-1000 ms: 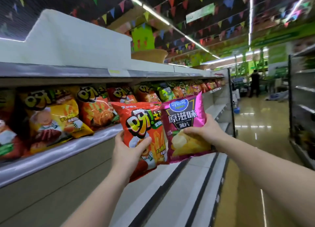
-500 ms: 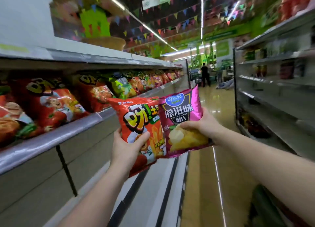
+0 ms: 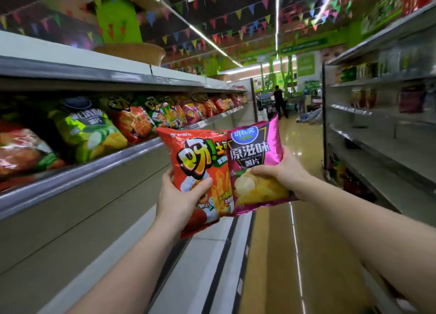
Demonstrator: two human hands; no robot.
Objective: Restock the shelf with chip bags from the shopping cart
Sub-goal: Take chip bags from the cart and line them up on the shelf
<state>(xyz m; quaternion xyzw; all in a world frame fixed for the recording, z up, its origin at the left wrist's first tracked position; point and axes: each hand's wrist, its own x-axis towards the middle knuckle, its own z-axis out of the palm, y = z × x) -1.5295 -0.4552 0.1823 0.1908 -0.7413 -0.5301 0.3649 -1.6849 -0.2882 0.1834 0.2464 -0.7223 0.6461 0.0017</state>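
Observation:
My left hand (image 3: 180,199) grips an orange-red fries bag (image 3: 198,158) by its lower half, held upright in mid-air. Beside it my right hand (image 3: 282,172) holds a pink potato-chip bag (image 3: 254,153), whose left edge overlaps the orange bag. Both bags hang over the aisle, to the right of the left shelf (image 3: 101,165) and apart from it. That shelf carries a row of chip bags, among them a green bag (image 3: 87,129) and an orange one (image 3: 134,123). The shopping cart is out of view.
A lower shelf ledge (image 3: 207,254) juts out under my arms. Another shelving unit (image 3: 377,143) with bottles and packets lines the right side of the aisle. A person (image 3: 279,101) stands far down the aisle on the glossy floor (image 3: 304,219).
The view has swung right and moved down the aisle, so the shelf's bags slid left. Both hands keep the same grip on the two bags, held slightly further right.

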